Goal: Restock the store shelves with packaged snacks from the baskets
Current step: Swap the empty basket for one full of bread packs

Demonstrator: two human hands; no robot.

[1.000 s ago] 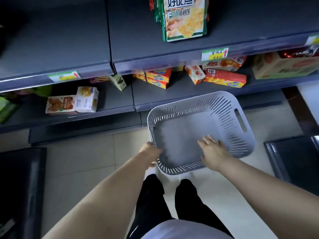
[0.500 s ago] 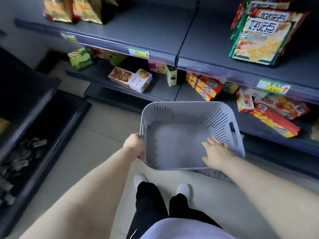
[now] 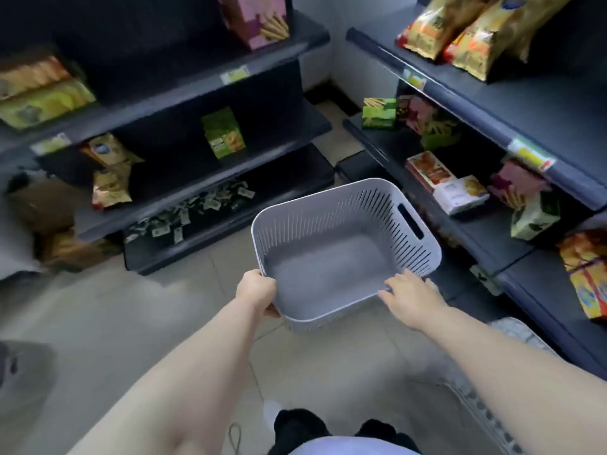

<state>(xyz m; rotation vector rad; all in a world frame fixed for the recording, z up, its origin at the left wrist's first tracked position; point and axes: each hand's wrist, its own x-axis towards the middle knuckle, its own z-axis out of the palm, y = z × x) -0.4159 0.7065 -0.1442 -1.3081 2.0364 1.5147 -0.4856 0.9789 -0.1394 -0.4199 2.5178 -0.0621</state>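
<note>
An empty grey slotted basket (image 3: 331, 224) hangs in the air in front of me, above the tiled floor. My left hand (image 3: 258, 292) grips its near left rim. My right hand (image 3: 412, 295) lies on the near right rim with the fingers reaching inside. Nothing lies in the basket. Dark shelves stand on both sides: the right shelf (image 3: 525, 113) carries golden snack bags (image 3: 460, 31) and boxes of biscuits (image 3: 430, 170); the left shelf (image 3: 184, 93) carries a pink box (image 3: 256, 18) and a green box (image 3: 223, 133).
A second pale basket (image 3: 512, 333) stands on the floor at the right, partly behind my right forearm. Small loose packets (image 3: 190, 211) lie on the lowest left shelf. A brown carton (image 3: 52, 224) sits at the far left. My feet are at the bottom centre.
My view has swung left, away from the right-hand shelves toward the aisle corner and the left shelf. The basket stays in both hands and has turned with me.
</note>
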